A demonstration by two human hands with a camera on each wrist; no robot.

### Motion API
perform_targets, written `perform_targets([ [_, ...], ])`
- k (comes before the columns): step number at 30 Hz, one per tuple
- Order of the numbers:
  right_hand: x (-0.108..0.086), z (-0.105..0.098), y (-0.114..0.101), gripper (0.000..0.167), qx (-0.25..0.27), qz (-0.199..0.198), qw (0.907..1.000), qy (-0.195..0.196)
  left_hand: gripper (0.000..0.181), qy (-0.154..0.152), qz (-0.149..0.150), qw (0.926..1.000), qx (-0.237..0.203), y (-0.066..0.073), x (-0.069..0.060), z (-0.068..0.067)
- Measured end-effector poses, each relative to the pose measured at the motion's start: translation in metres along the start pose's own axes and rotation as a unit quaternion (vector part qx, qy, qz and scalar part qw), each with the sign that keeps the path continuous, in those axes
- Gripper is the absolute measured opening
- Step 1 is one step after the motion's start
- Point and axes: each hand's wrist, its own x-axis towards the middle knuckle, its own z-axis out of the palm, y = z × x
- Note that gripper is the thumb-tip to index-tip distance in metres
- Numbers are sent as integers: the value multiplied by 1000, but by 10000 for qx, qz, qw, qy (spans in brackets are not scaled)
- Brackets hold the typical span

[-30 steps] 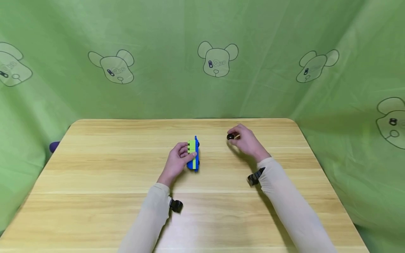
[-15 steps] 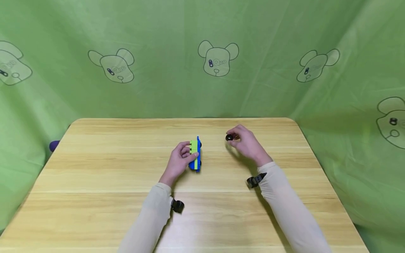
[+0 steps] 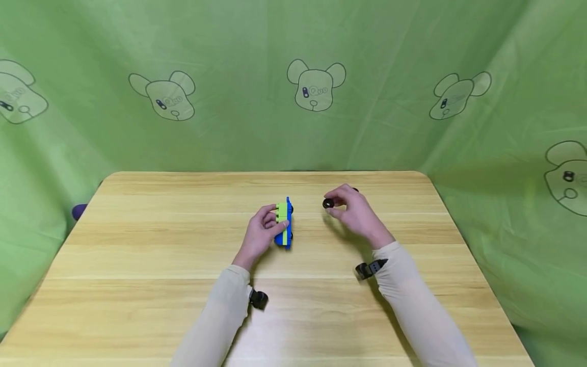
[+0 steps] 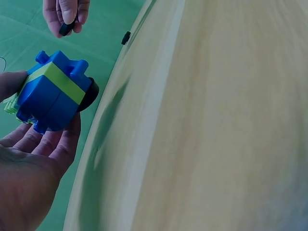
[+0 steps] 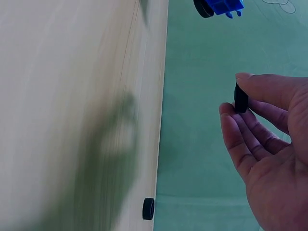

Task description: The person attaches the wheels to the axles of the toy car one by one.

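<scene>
In my left hand is a blue and lime-green toy car built of bricks, gripped between thumb and fingers above the table. Black wheels sit along the car's right side in the head view. My right hand, to the right of the car and apart from it, pinches a small black toy wheel between thumb and fingertips. A second loose black wheel rests on the table near its far edge, mostly hidden behind the right hand in the head view.
The light wooden table has rounded far corners. Green curtains with printed bear heads stand behind and beside it. A purple object shows past the table's left edge. Each wrist wears a small black camera.
My right hand has moved slightly left and nearer with its wheel, uncovering part of the other wheel behind it. The left hand and the car have shifted a little to the right.
</scene>
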Motion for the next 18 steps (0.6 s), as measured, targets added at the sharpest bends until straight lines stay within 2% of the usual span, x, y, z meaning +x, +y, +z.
perform_targets([
  [8, -3, 2, -7, 33, -31, -151, 9999, 40, 62, -81, -102, 9999, -48, 2, 1, 0],
  [18, -7, 5, -23, 32, -177, -468, 9987, 85, 57, -18, -87, 9999, 103, 1, 0, 3],
])
